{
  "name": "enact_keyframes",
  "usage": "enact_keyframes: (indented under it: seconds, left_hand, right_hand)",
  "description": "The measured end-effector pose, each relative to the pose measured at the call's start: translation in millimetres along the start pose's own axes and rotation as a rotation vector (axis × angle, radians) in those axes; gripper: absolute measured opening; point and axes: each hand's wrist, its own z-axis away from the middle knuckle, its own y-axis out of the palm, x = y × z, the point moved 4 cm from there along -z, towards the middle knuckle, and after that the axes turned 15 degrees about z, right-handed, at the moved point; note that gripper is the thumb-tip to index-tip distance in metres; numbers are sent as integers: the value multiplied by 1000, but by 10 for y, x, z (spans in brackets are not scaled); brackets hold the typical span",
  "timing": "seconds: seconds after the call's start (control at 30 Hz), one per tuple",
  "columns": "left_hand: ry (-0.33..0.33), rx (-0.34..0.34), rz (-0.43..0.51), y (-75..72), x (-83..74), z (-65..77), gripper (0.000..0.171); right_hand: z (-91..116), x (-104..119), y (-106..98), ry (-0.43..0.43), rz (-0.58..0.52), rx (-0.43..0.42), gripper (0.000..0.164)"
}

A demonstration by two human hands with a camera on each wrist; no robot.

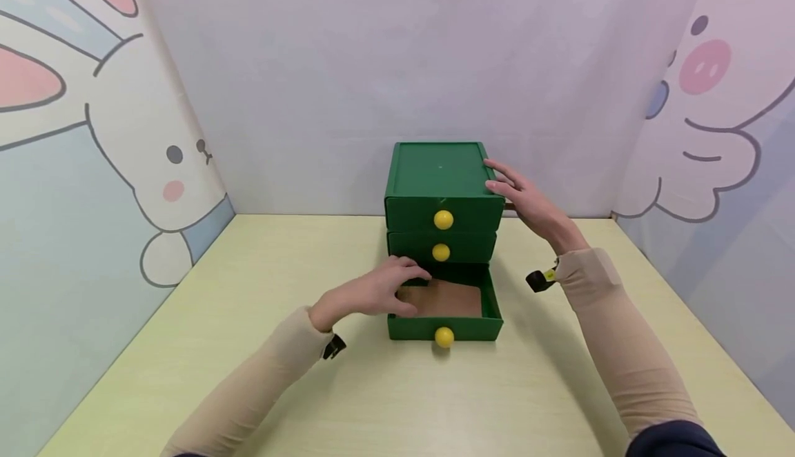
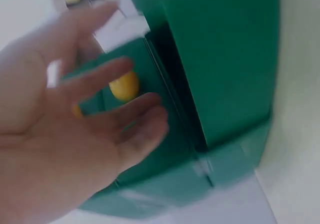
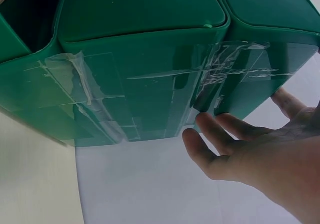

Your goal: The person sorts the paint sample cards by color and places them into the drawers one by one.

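Observation:
A green chest of three stacked drawers (image 1: 439, 170) with yellow round knobs stands on the table. Its bottom drawer (image 1: 410, 329) is pulled out, and a flat brown piece (image 1: 456, 298) lies inside. Over the left side of that drawer is my left hand (image 1: 375, 290), thumb apart from the bent fingers; the left wrist view shows nothing between them. My right hand (image 1: 528, 203) has its fingertips at the chest's upper right edge. Seen in the right wrist view, its fingers (image 3: 212, 131) lie spread along the chest's side, where clear tape (image 3: 240, 72) crosses the drawer seams.
The pale table (image 1: 279, 264) extends on both sides of the chest and in front of it. White cloth (image 1: 298, 84) hangs behind, and panels with cartoon animals (image 1: 155, 132) stand at left and right. Small black devices (image 1: 334, 346) are strapped under both wrists.

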Motion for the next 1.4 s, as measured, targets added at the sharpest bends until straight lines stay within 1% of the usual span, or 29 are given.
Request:
enact_keyframes:
  seconds: [0.07,0.1,0.17,0.2,0.27,0.3,0.4,0.5,0.57,0.63,0.7,0.8,0.9,1.0,1.2,1.4]
  left_hand:
    - [51,-53,63,83,-87,50,34]
    - [71,-69,117,139,-131,73,28]
    - [79,-74,260,283,-195,112,18]
    - [56,-65,345,368,-213,130,17]
    - [-37,-48,516,552,-212,160,17]
    - [-94,-41,616,646,-201,174,19]
    - [-258,-4,910,906,-143,218,33]
    - [-376,16,1167,1078,-93,228,46]
    - [-434,-2,1313,1145,-69,211,50]
    - [-474,-60,1414,1186,-46,178,50]
    - [-491,-129,1493,1209,-32,136,51]
    - [-496,-225,1540,1222,-17,83,51]
    - [-489,-280,1546,1231,-11,50,48]
    - [-472,-308,1531,1240,0,31,43]
    - [-441,-359,1486,1224,19,11,44]
    - [-442,-371,1471,1207,40,-18,43]
  right_hand:
    - [-3,-6,-2,2,0,0,62]
    - [-5,-9,-3,2,-1,0,62]
    - [-6,-17,-6,2,-1,-1,62]
    - [-7,-16,-7,1,-2,-1,62]
    - [-9,-8,-7,-2,-3,-3,62]
    - [-10,-5,-9,-3,-3,-4,61]
    - [-6,13,-9,-3,-9,-5,61]
    - [0,17,-12,-3,-17,-6,60]
    - [2,14,-14,-4,-20,-8,61]
    - [2,12,-14,-5,-21,-9,61]
    - [0,12,-10,-4,-27,-10,61]
    - [-5,14,-3,-2,-37,-9,62]
    - [-11,13,-1,0,-44,-11,62]
    - [-15,13,0,-2,-45,-12,62]
    - [-19,2,1,-1,-44,-11,62]
    - [-25,-10,4,-1,-33,-9,61]
